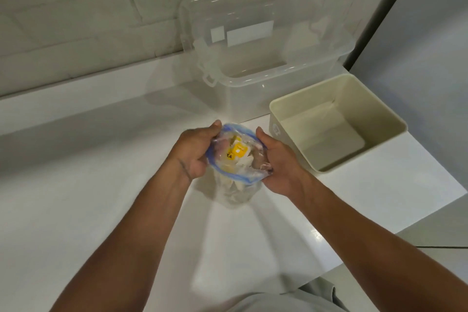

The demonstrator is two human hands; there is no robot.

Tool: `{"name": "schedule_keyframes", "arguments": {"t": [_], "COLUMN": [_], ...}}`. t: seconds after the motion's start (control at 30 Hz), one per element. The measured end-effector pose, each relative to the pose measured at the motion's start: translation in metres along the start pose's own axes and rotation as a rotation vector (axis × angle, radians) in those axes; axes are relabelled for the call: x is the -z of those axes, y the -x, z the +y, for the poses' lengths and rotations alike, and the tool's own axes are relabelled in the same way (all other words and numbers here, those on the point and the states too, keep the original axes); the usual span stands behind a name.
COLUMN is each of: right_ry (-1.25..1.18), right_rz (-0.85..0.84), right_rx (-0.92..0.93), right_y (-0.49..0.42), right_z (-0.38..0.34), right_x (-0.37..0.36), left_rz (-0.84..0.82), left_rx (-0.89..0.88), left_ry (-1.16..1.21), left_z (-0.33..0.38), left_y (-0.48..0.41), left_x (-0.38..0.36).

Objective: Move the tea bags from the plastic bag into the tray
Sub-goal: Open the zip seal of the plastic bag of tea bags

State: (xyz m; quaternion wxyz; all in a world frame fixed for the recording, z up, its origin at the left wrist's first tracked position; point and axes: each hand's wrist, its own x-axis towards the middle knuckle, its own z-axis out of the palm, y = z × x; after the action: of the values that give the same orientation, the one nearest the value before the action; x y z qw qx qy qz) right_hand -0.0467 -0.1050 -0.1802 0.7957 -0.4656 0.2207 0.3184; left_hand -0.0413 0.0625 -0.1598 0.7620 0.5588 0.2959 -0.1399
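Just left of the tray point(367, 99), on its near side, the zip bag point(234, 185) is held up over the white surface point(101, 185), mouth facing up at the camera.

- Left hand point(196, 153): fingers curled round the left side of the blue zip rim, gripping it.
- Right hand point(276, 159): same on the right side of the rim, thumb over the top edge. Between them the mouth is pulled into an open oval.
- Tea bags point(239, 151): all in the bag as far as I can see. A yellow-tagged one sits on top at the mouth, with pale ones under it. The tray looks empty, so nothing has been moved over yet.
- Bag body hangs down from the mouth, long axis roughly vertical. The bottom is blurred, and I can't tell if it touches the surface.

Key geometry: the tray lies to the right of the bag mouth and slightly farther from the person, near but not touching. The right hand sits between bag and tray, its thumb close to the tray's near corner, so it's the nearer hand. My read: either the right hand lets go and reaches in from above while the left keeps the rim, or both carry the bag rightward and tip it over the tray wall.

The clear lidded storage box point(266, 78) stands behind the tray to its left, open. It isn't the target.
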Motion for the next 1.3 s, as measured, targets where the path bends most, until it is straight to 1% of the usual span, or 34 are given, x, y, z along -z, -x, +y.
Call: {"name": "schedule_keyframes", "arguments": {"t": [0.03,0.07,0.1,0.13,0.2,0.23,0.27,0.33,0.37,0.43,0.47,0.53,0.57,0.63,0.7,0.73,0.8,0.87,0.93,0.97,1.03,1.1,1.13,1.17,1.2,1.23,1.3], "right_ry": [-0.035,-0.071,-0.123,-0.158,-0.244,-0.268,-0.270,-0.192,-0.104,0.114,0.221,0.314,0.346,0.433,0.434,0.424,0.474,0.589,0.753,0.912,1.256,1.513,1.612,1.698,1.777,1.844,1.913], "right_rz": [-0.006,0.008,0.032,0.058,0.111,0.122,0.108,0.007,-0.045,-0.094,-0.080,0.020,0.076,0.172,0.258,0.290,0.296,0.276,0.336,0.376,0.405,0.375,0.337,0.305,0.293,0.285,0.277], "right_rx": [-0.025,-0.040,-0.054,-0.067,-0.072,-0.062,-0.065,-0.055,-0.021,0.061,0.101,0.151,0.169,0.193,0.162,0.140,0.117,0.184,0.348,0.480,0.806,1.080,1.163,1.193,1.172,1.094,0.857], "right_y": [0.000,-0.004,-0.005,-0.007,-0.014,-0.015,-0.015,-0.011,-0.008,-0.006,-0.006,-0.008,-0.009,-0.011,-0.014,-0.014,-0.013,-0.011,-0.004,0.000,0.005,0.009,0.008,0.005,-0.001,-0.005,-0.010], "right_z": [0.003,0.004,0.003,0.003,0.002,0.001,0.003,0.006,0.007,0.007,0.008,0.009,0.009,0.009,0.008,0.007,0.005,0.006,0.007,0.006,0.004,-0.002,-0.004,-0.008,-0.011,-0.015,-0.024], "right_x": [-0.001,-0.001,-0.001,0.000,0.003,0.004,0.005,0.005,0.004,0.003,0.004,0.005,0.004,0.002,0.002,0.001,0.003,0.003,0.001,0.000,0.000,-0.004,-0.004,-0.004,-0.003,-0.003,-0.003], "left_rz": [-0.078,-0.141,-0.204,-0.249,-0.280,-0.279,-0.244,-0.146,-0.127,-0.078,-0.024,0.071,0.099,0.119,0.124,0.139,0.158,0.086,-0.002,-0.013,0.021,0.058,0.057,0.046,0.035,0.030,0.045], "left_rx": [0.136,0.224,0.273,0.288,0.267,0.241,0.210,0.122,0.083,-0.010,-0.088,-0.305,-0.399,-0.529,-0.671,-0.730,-0.760,-0.790,-0.878,-0.916,-0.959,-0.919,-0.878,-0.832,-0.785,-0.734,-0.627], "left_ry": [0.159,0.241,0.265,0.265,0.233,0.226,0.207,0.042,-0.096,-0.405,-0.531,-0.772,-0.904,-1.121,-1.252,-1.277,-1.282,-1.364,-1.448,-1.460,-1.518,-1.635,-1.691,-1.740,-1.784,-1.828,-1.899], "left_z": [0.000,0.001,0.002,0.002,0.002,0.002,0.004,0.006,0.007,0.005,0.004,0.002,0.002,0.002,0.004,0.006,0.010,0.008,0.004,0.004,0.005,0.010,0.012,0.014,0.015,0.017,0.022], "left_y": [0.002,0.006,0.009,0.012,0.014,0.016,0.017,0.014,0.012,0.007,0.007,0.007,0.007,0.008,0.008,0.008,0.007,0.008,0.011,0.013,0.015,0.016,0.016,0.015,0.015,0.014,0.011], "left_x": [-0.001,-0.001,0.001,0.002,0.003,0.003,0.003,0.006,0.008,0.013,0.015,0.018,0.019,0.024,0.030,0.033,0.041,0.045,0.046,0.044,0.038,0.032,0.028,0.024,0.021,0.018,0.017]}}
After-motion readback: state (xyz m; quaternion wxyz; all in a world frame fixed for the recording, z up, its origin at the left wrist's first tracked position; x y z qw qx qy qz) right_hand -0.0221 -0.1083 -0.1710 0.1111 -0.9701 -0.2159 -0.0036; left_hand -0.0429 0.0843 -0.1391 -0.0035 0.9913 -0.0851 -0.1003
